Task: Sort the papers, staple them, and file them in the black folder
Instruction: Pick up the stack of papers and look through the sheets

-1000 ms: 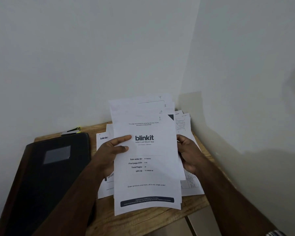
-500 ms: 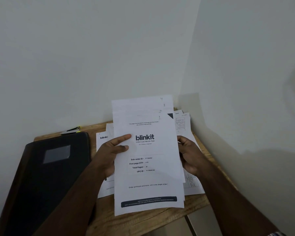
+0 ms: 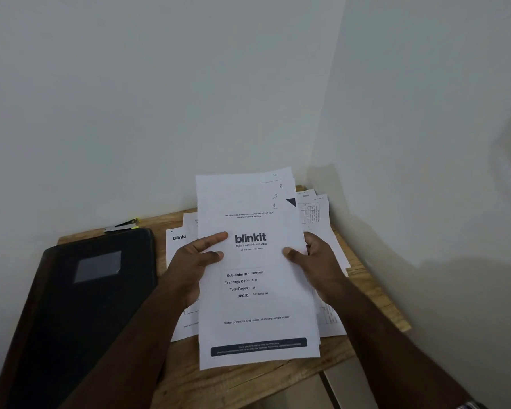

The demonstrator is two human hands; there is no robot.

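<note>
Above the desk [image 3: 248, 388], both hands, left hand [image 3: 194, 264] & right hand [image 3: 316, 262], pinch the fanned papers [image 3: 257, 290] at mid-edges, thumbs on top; best to tap edges flush, keep nos. 1-4 in order, before the stapler [image 3: 124, 225].

One head-worn camera looks forward and down, close over a wooden table [image 3: 366, 293] set in a wall corner.

Your left hand [image 3: 194, 265] and right hand [image 3: 316, 261] grip a fanned stack of papers [image 3: 257, 305], numbered 1 to 4, above a wooden tabletop [image 3: 278, 385]. A black folder [image 3: 80, 305] lies at left, a stapler [image 3: 124, 225] behind it, loose sheets [image 3: 316, 214] beneath.
</note>
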